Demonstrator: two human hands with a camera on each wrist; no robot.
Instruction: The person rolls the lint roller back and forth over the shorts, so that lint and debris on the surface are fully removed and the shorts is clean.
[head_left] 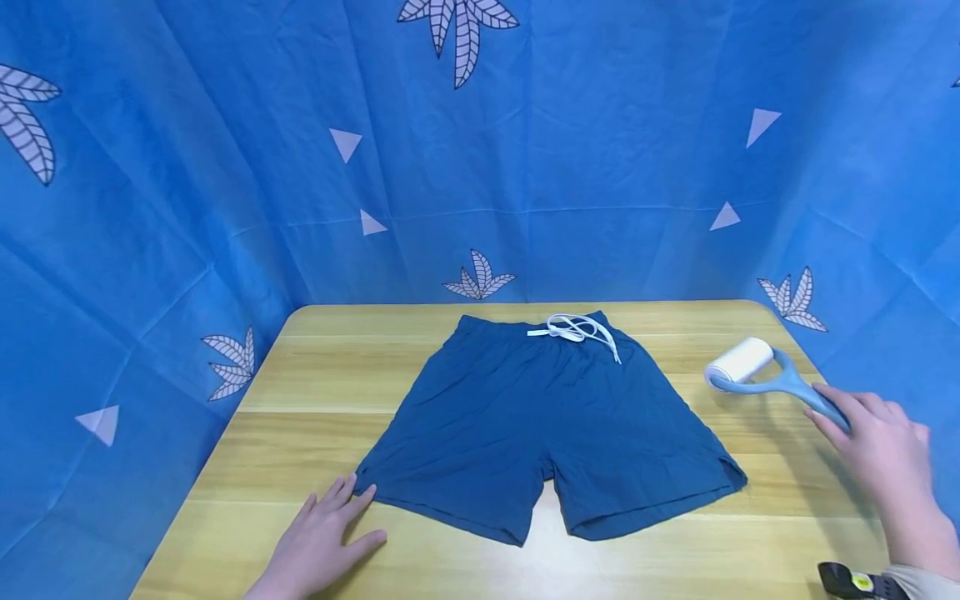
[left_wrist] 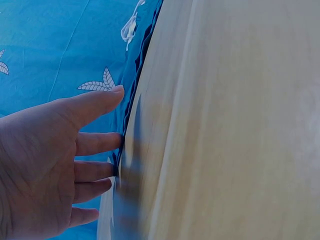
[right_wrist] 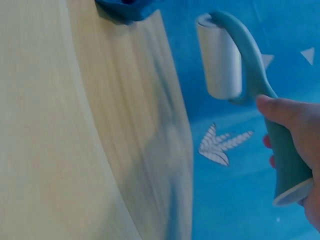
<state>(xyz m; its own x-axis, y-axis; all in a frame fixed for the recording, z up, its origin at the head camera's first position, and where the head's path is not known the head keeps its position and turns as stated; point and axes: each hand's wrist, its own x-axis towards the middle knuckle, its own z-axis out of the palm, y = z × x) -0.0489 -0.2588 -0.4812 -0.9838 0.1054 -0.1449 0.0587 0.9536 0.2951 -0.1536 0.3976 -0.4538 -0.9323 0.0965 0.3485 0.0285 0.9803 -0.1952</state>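
Note:
A pair of dark blue shorts (head_left: 540,425) lies spread flat on the wooden table, waistband toward the back. Its white drawstring (head_left: 577,327) is loosely looped on the waistband. My left hand (head_left: 322,533), fingers spread and fairly straight, has its fingertips right at the lower left leg corner. In the left wrist view the left hand (left_wrist: 45,165) shows its palm with nothing gripped. To the right of the shorts my right hand (head_left: 885,442) grips the blue handle of a lint roller (head_left: 795,383). The white roll (right_wrist: 220,62) points away from that hand, above the table.
The pale wooden table (head_left: 285,450) has rounded back corners. A blue cloth curtain (head_left: 600,167) with white leaves and triangles hangs behind it and along both sides. A dark band (head_left: 855,581) sits at my right wrist.

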